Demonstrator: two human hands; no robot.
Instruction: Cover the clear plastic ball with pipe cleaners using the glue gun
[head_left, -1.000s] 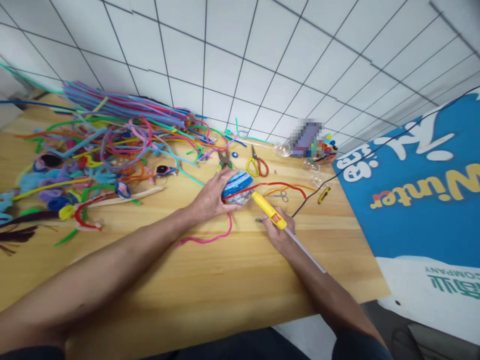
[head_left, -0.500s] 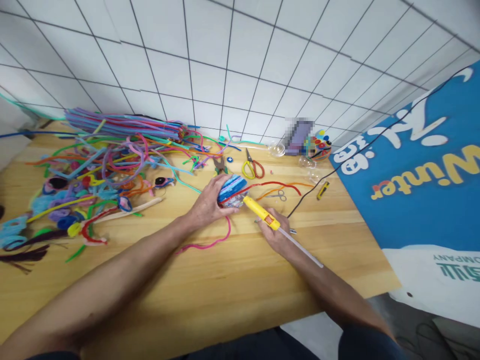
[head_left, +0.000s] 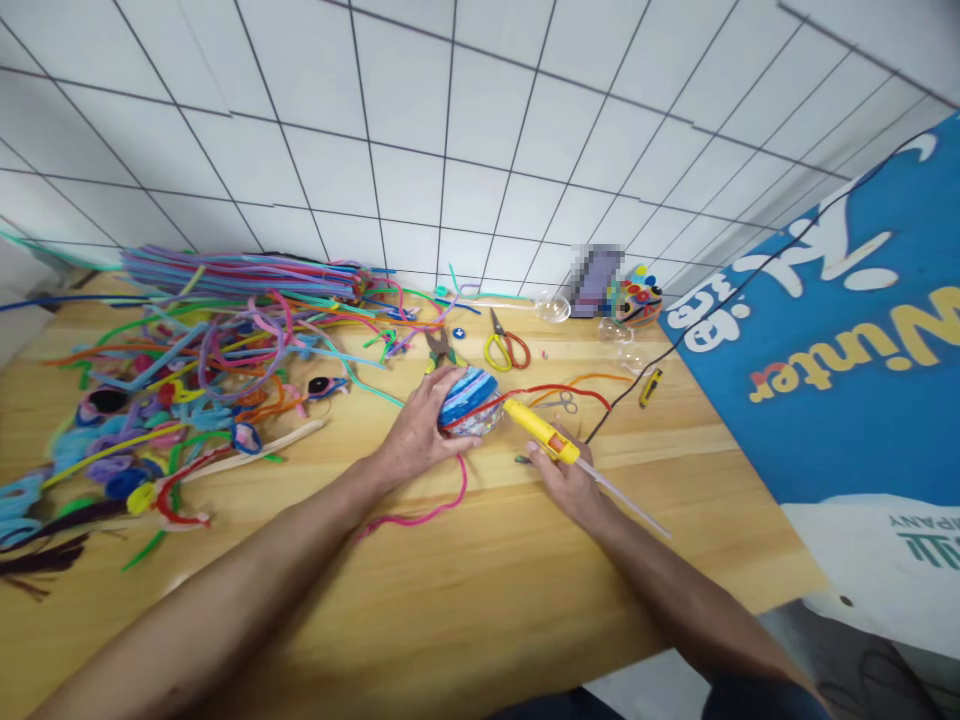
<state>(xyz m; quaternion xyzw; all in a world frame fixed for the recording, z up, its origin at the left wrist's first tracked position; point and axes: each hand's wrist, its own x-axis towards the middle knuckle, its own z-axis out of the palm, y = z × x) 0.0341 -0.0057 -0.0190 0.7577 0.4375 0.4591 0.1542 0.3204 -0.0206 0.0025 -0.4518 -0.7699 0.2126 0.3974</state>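
My left hand (head_left: 418,430) is wrapped round the left side of a ball (head_left: 471,397) partly covered in blue, white and lilac fuzzy strips. Its lower right part looks clear or silvery. A red pipe cleaner (head_left: 559,388) runs off the ball to the right. In my right hand (head_left: 568,480) is a yellow hot glue gun (head_left: 541,432), its tip close to the ball's right side; I cannot tell whether they touch. A translucent glue stick (head_left: 626,497) sticks out of the gun's back. Below the ball a pink pipe cleaner (head_left: 420,519) lies curled on the table.
Tangled pipe cleaners (head_left: 217,350) cover the left of the table (head_left: 420,620), with a long bundle (head_left: 247,275) behind. Pliers (head_left: 441,348), red-yellow scissors (head_left: 506,345), small scissors (head_left: 562,402) and a yellow cutter (head_left: 651,388) lie beyond my hands. A black cord (head_left: 630,385) crosses the right side.
The glue gun and my right hand sit slightly lower and further right, with the tip a little further from the ball. The ball appears turned slightly in my left hand. The whole view has shifted slightly.
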